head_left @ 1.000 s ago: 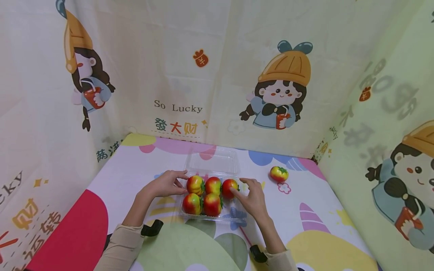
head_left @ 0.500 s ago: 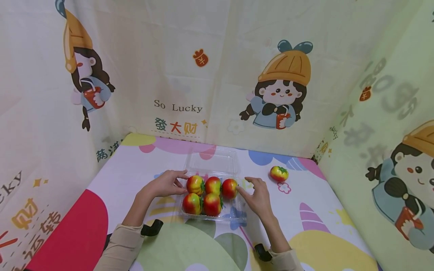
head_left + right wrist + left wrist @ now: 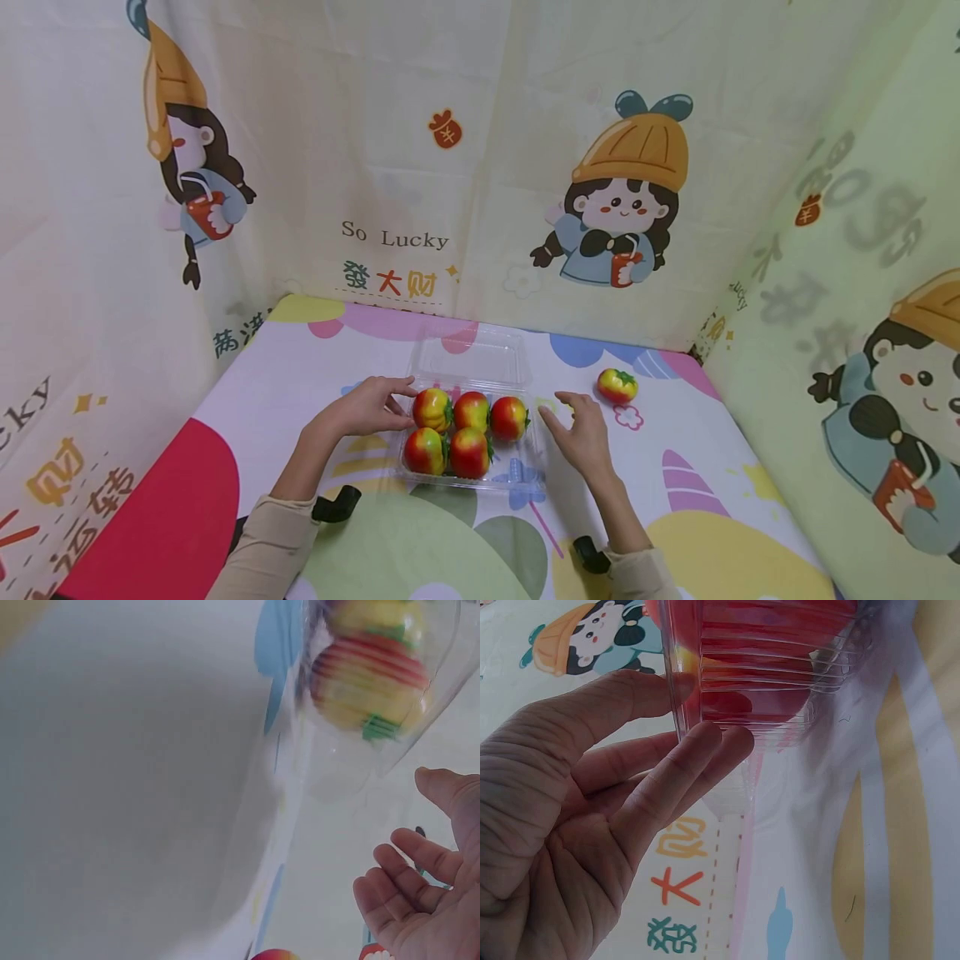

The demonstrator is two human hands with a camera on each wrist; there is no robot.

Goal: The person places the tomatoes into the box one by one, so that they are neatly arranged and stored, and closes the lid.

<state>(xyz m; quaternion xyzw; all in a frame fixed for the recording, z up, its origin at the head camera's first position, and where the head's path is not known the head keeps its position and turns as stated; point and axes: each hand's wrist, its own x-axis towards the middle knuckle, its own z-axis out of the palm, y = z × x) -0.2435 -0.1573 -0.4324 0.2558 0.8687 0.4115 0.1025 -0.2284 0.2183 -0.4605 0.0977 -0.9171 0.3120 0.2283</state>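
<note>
A clear plastic clamshell box [image 3: 517, 479] lies with its lid [image 3: 468, 358] folded back. Several red-and-yellow toy fruits [image 3: 470, 454] with green leafy tops sit inside: two full-looking columns at the left, one fruit [image 3: 509, 418] at the back right. My left hand [image 3: 367, 408] pinches the box's left rim; in the left wrist view the thumb lies over the rim and fingertips [image 3: 705, 739] against the ribbed outer wall. To the right of the box hovers my right hand [image 3: 579, 429], fingers loosely bent with nothing in them, also seen beside the box wall in the right wrist view.
One more toy fruit [image 3: 617, 387] lies on the patterned tablecloth [image 3: 697, 433], beyond my right hand. Printed curtains [image 3: 480, 183] close off the back and both sides of the table. Black wrist mounts [image 3: 337, 505] sit on both forearms.
My right hand has let go of the back-right fruit and drawn away rightward, out of the box. The left hand stays at the rim.
</note>
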